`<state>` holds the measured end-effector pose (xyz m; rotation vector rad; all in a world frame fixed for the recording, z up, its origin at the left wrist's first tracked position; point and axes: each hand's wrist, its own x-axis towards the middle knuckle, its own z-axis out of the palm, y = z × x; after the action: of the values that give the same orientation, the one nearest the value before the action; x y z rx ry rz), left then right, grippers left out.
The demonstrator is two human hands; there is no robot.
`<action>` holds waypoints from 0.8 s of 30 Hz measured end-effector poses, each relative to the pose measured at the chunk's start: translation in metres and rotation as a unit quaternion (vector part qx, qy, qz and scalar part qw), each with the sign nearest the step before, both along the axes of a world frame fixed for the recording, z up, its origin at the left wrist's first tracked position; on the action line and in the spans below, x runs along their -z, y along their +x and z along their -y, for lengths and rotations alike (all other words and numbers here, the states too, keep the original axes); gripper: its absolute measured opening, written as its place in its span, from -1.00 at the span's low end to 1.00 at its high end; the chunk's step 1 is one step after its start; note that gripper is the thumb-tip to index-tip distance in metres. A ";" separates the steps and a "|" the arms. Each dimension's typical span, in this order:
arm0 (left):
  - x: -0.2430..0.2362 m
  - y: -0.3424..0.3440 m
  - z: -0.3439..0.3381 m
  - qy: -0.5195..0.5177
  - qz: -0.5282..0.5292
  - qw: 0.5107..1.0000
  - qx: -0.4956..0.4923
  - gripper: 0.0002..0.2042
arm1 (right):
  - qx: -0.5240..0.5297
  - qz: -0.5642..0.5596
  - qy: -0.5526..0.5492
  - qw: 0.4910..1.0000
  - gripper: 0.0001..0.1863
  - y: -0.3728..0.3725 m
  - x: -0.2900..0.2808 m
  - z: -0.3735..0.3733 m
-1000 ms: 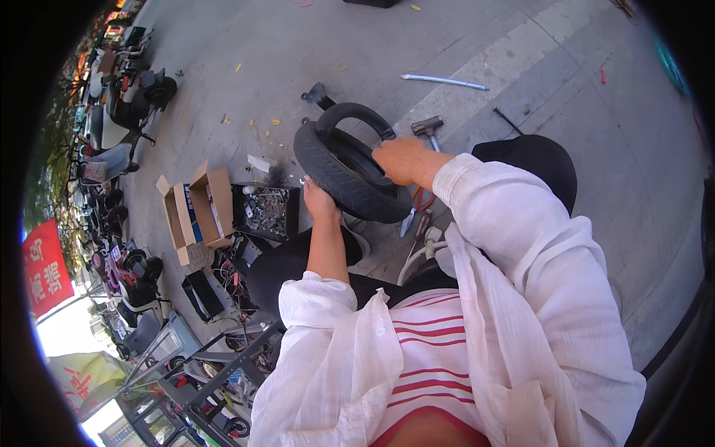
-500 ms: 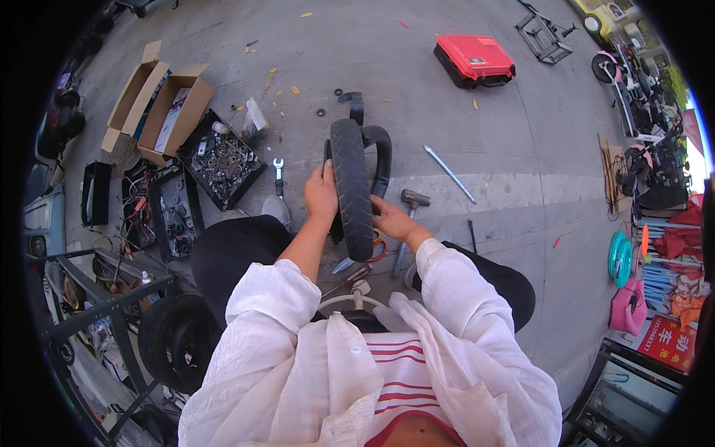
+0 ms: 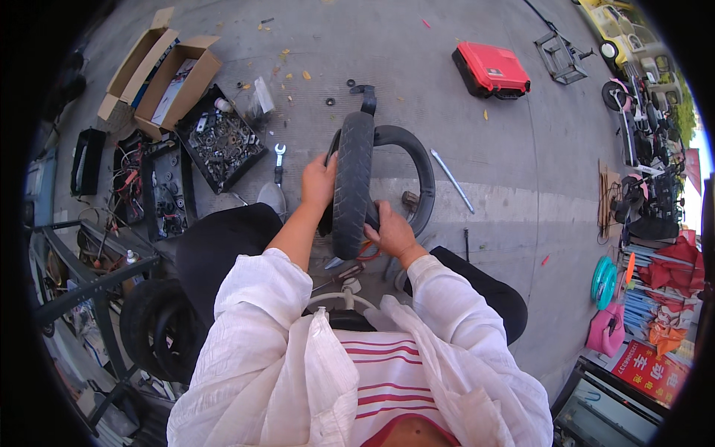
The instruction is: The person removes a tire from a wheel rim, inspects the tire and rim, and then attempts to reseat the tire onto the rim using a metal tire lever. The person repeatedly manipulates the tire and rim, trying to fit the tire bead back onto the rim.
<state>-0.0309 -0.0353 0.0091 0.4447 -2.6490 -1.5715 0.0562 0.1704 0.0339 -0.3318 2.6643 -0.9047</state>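
A black scooter-sized tyre (image 3: 353, 182) stands upright between my hands, its tread facing me. My left hand (image 3: 319, 182) is closed round its left edge. On the right side hangs a wide black rubber ring, apparently an inner tube (image 3: 427, 175), partly hidden behind the tyre. My right hand (image 3: 395, 234) is closed at the tyre's lower right, thumb and fingers pinching dark rubber that looks like part of this tube. A hammer head (image 3: 410, 199) shows through the ring. Orange-handled scissors (image 3: 367, 253) lie below the tyre, mostly covered.
Left on the ground are a wrench (image 3: 279, 160), a black tray of metal parts (image 3: 227, 145) and an open cardboard box (image 3: 179, 86). A metal rod (image 3: 452, 181) lies right of the tube, with a red case (image 3: 493, 68) farther off. A metal frame (image 3: 89, 287) stands near left.
The inner tube has swung out to the right and now shows as a wide ring, covering most of the hammer. The tyre is still held upright. The view has shifted slightly.
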 end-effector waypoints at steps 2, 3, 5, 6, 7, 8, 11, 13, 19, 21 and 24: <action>0.006 -0.002 0.003 -0.017 -0.015 1.000 0.011 -0.58 | -0.003 -0.003 0.023 1.000 -0.46 0.000 -0.003 0.001; 0.002 -0.003 0.003 -0.021 -0.024 0.999 0.017 -0.58 | -0.003 -0.005 0.037 0.999 -0.46 -0.002 -0.003 0.000; -0.006 -0.005 0.001 -0.027 -0.044 0.998 0.029 -0.58 | 0.007 0.007 0.072 0.997 -0.48 -0.006 0.002 -0.007; -0.006 -0.005 0.001 -0.046 -0.038 0.998 0.037 -0.58 | 0.010 0.013 0.087 0.996 -0.49 -0.010 0.004 -0.009; -0.005 -0.004 0.000 -0.066 -0.032 0.996 0.045 -0.58 | 0.035 0.035 0.096 0.994 -0.50 -0.013 0.007 -0.012; -0.004 -0.004 -0.001 -0.086 -0.027 0.995 0.053 -0.59 | 0.060 0.057 0.103 0.991 -0.52 -0.017 0.011 -0.015; -0.021 0.003 -0.018 -0.003 -0.001 0.996 0.086 -0.59 | 0.115 0.121 0.077 0.983 -0.57 -0.014 0.037 -0.024; -0.028 0.006 -0.029 -0.017 0.042 0.990 0.130 -0.60 | 0.155 0.161 0.073 0.972 -0.57 -0.009 0.065 -0.033; -0.032 0.013 -0.070 -0.062 0.025 0.979 0.194 -0.61 | 0.225 0.226 0.146 0.936 -0.53 -0.002 0.129 -0.076; -0.036 0.004 -0.071 -0.084 0.030 0.977 0.195 -0.62 | 0.244 0.233 0.162 0.927 -0.57 -0.012 0.139 -0.084; -0.024 -0.014 -0.058 -0.143 0.007 0.969 0.202 -0.66 | 0.271 0.232 0.185 0.916 -0.67 -0.019 0.146 -0.089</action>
<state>-0.0448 0.0224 0.0331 -0.1046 -3.0518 -1.2178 0.0369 0.2597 -0.1120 0.6586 2.4124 -0.4954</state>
